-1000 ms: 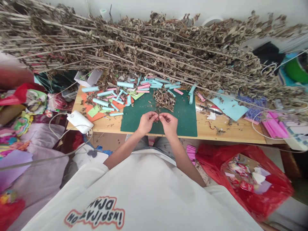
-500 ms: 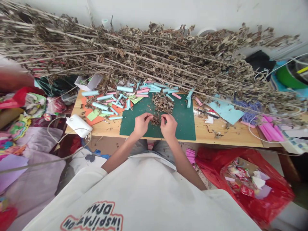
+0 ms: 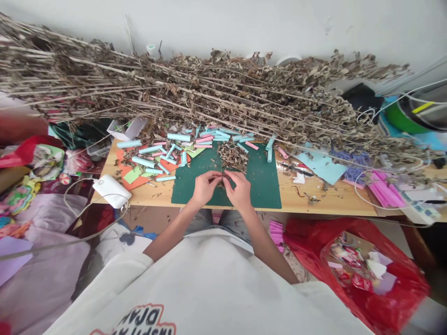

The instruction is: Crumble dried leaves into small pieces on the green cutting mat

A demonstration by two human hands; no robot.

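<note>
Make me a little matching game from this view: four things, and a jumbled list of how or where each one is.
Things:
1. Mat
2. Leaf heap
3. Plastic bag
4. Power bank

Descriptions:
A. Red and open, with scraps inside
B. White, on the left end of the wooden table
C. Dark green, lying flat
D. Brown and dry, just beyond the fingers

Pairs: 1-C, 2-D, 3-A, 4-B
</note>
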